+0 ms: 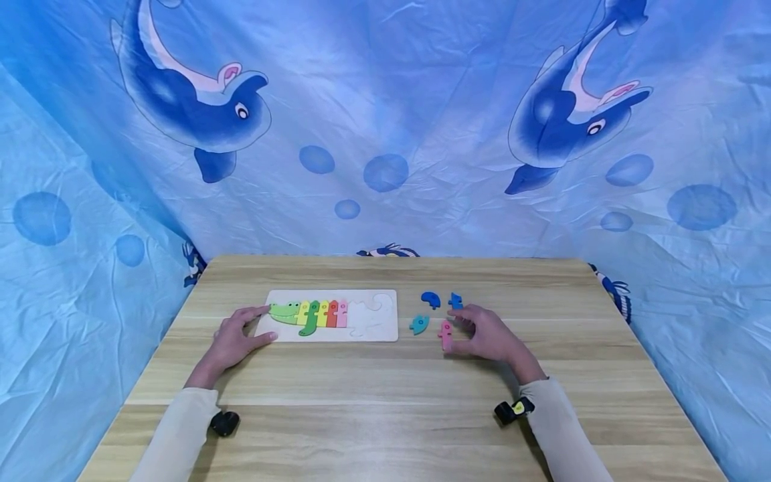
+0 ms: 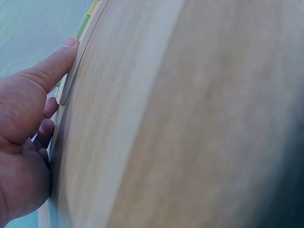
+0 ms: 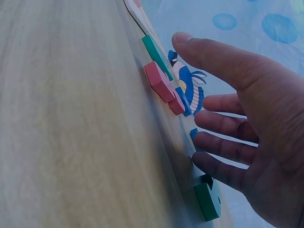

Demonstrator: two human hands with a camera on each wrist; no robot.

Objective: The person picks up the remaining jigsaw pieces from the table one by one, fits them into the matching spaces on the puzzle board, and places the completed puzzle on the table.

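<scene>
A flat wooden puzzle board (image 1: 373, 335) lies on the table, with a green crocodile head piece (image 1: 283, 312) and several coloured body pieces seated in its left and middle parts. Outlines show on its bare right part. My left hand (image 1: 236, 338) rests at the board's left end, its thumb and forefinger stretched and touching it. Over the loose pieces hovers my right hand (image 1: 484, 333), fingers spread and bent a little. A pink piece (image 3: 161, 83) lies near its thumb, apart from it in the right wrist view. The fingertips are close to a blue piece (image 1: 456, 301).
Between board and right hand lie a teal piece (image 1: 419, 325) and a dark blue curved piece (image 1: 430, 298). Another green piece (image 3: 207, 202) sits below the right fingers, hidden in the head view. A blue dolphin-print cloth (image 1: 385, 100) hangs behind the wooden table (image 1: 361, 415).
</scene>
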